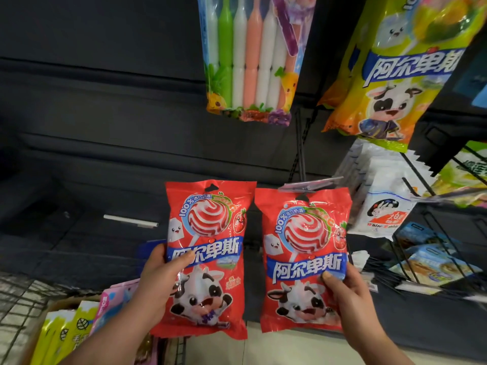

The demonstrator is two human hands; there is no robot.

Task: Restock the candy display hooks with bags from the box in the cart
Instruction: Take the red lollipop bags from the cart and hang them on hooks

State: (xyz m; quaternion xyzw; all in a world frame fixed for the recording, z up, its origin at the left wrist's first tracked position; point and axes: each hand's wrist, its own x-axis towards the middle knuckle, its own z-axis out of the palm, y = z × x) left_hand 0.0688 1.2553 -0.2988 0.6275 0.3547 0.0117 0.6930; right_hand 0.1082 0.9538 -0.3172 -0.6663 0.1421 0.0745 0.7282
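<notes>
My left hand (158,283) grips a red lollipop bag (210,233) with a cartoon cow by its left edge, held upright in front of the dark display wall. My right hand (350,299) grips a matching red bag (303,248) by its lower right side. The hang hole of that right bag sits at the tip of a display hook (300,164) with a clear price tag (308,185). At the lower left, the cardboard box (39,327) in the wire cart (15,293) holds yellow-green and pink bags.
A pack of coloured sticks (253,61) and a yellow-green lollipop bag (395,75) hang above. White rabbit-logo bags (382,201) hang at right beside a black wire rack (434,246) of blue packs. A bare white hook (131,221) juts from the wall at left.
</notes>
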